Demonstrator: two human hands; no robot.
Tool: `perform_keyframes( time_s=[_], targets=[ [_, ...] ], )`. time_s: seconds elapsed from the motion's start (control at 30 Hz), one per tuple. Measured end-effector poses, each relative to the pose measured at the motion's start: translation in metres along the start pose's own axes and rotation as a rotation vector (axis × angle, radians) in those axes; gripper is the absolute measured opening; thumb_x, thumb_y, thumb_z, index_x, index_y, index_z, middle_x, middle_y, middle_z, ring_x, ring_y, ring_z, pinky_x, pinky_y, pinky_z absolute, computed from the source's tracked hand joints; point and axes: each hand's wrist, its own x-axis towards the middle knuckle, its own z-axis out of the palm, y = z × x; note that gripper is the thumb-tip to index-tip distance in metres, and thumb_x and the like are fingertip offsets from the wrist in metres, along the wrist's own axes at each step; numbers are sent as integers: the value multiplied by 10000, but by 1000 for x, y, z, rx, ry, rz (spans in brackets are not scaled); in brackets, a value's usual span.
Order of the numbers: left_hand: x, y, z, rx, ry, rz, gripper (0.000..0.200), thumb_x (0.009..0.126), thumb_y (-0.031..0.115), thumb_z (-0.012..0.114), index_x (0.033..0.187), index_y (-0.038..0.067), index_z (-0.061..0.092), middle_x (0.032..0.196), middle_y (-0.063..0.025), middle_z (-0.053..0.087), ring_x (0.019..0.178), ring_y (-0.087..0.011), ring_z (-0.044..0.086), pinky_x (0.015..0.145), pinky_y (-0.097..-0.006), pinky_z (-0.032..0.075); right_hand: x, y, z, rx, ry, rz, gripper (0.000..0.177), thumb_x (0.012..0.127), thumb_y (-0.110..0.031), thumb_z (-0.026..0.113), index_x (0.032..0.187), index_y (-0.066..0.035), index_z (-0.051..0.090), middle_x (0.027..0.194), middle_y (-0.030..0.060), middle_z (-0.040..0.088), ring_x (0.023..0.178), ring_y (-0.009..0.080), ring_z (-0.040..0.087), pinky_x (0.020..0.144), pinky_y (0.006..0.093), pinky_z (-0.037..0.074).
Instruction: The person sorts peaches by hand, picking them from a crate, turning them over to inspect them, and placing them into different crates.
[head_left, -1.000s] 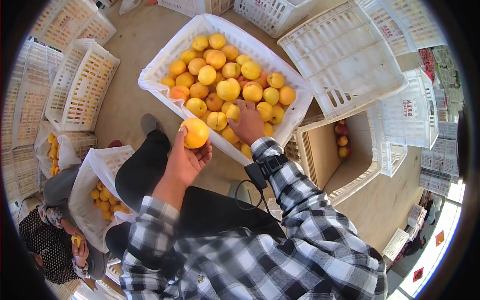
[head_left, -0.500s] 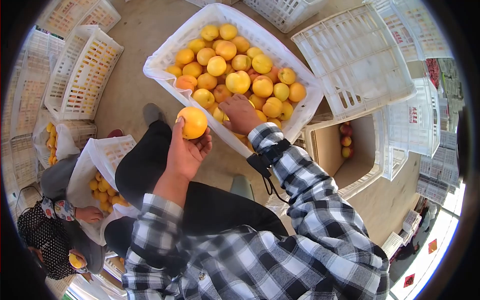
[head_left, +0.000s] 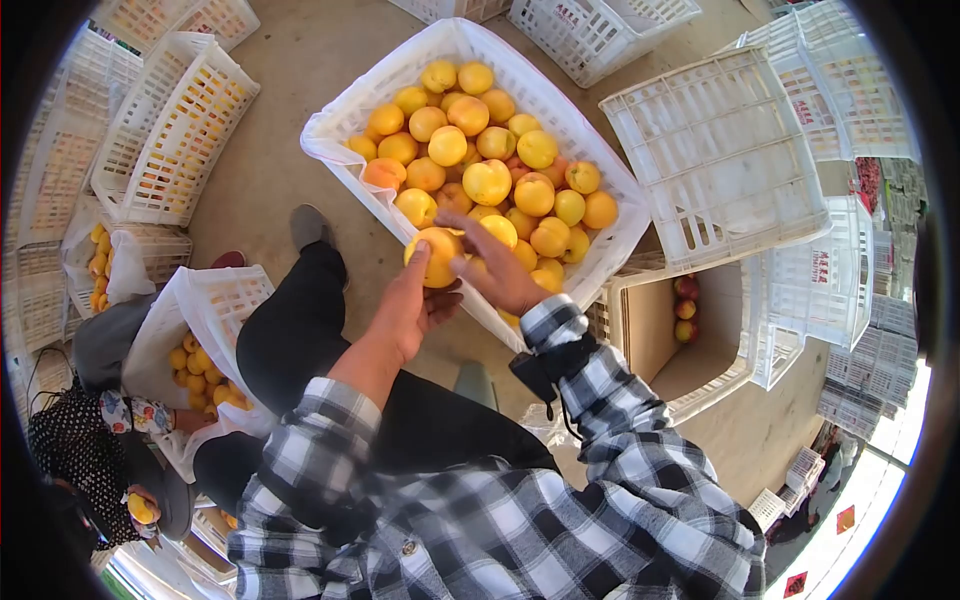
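My left hand grips a round yellow peach between thumb and fingers, just off the near side of a white plastic crate. Beside that peach is my right hand, its fingers stretched toward the fruit and smeared by motion, with no fruit seen in it. The crate has a white liner and is heaped with yellow-orange peaches. My right hand overlaps the crate's near edge in this view and hides some of the fruit.
To the right, a white crate lies tipped beside a cardboard-lined crate with several red-yellow fruits. At left, a person sits by a lined crate of peaches. Stacked crates stand along the left.
My right hand has left the peaches in the crate and come up beside the held peach. My left hand has carried its peach rightward toward the right hand.
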Motion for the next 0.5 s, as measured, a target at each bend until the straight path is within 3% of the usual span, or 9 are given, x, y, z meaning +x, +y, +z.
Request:
perform_keyframes(
  time_s=[0.1, 0.13, 0.23, 0.3, 0.37, 0.4, 0.5],
  targets=[
    [0, -6, 6, 37, -93, -39, 582, 944, 602, 444, 1214, 92, 519, 1006, -60, 614, 869, -172, 627, 764, -320, 526, -4, -8, 13, -109, 109, 4, 712, 794, -283, 749, 1357, -25, 398, 1350, 163, 482, 1257, 258, 474, 1057, 365, 377],
    [-1, -5, 6, 41, -46, -29, 595, 949, 607, 425, 1224, 87, 511, 1037, -65, 604, 904, -176, 619, 784, -326, 516, 1, -2, 16, -172, 268, 12, 805, 708, -340, 819, 1324, -23, 411, 1325, 181, 494, 1231, 300, 499, 1034, 390, 401],
    [-6, 1, 3, -26, 61, 50, 605, 971, 589, 378, 1225, 54, 501, 1097, -73, 580, 978, -182, 595, 830, -334, 488, 22, 8, 5, -394, 371, 158, 787, 683, -273, 820, 1308, -25, 411, 1286, 202, 505, 1147, 368, 532, 954, 410, 462],
    [-7, 10, -8, -130, 81, 229, 587, 993, 538, 367, 1258, 24, 470, 1139, -97, 580, 1007, -207, 586, 844, -335, 497, 39, 21, -3, -513, 337, 90, 767, 683, -289, 806, 1302, -38, 428, 1287, 193, 509, 1176, 388, 501, 995, 440, 424],
    [-9, 12, -13, -205, 87, 249, 526, 1001, 495, 383, 1228, 33, 493, 1134, -89, 582, 992, -199, 581, 847, -329, 487, 51, 46, -5, -1066, 211, -148, 780, 703, -344, 790, 1330, -51, 431, 1320, 174, 501, 1276, 353, 441, 1081, 455, 331],
    [-13, 14, -14, -227, 100, 264, 506, 1004, 483, 385, 1213, 37, 503, 1133, -85, 583, 994, -196, 579, 852, -327, 482, 51, 56, -4, -1114, 170, -124, 816, 715, -387, 781, 1366, -55, 420, 1359, 171, 483, 1341, 332, 378, 1132, 468, 244],
    [-18, 19, -19, -291, 102, 286, 467, 1009, 459, 391, 1187, 47, 519, 1132, -76, 584, 995, -190, 577, 861, -322, 475, 51, 55, -11, -1058, 192, -104, 861, 716, -402, 783, 1398, -52, 390, 1395, 181, 457, 1351, 332, 369, 1135, 470, 249]
  ],
)
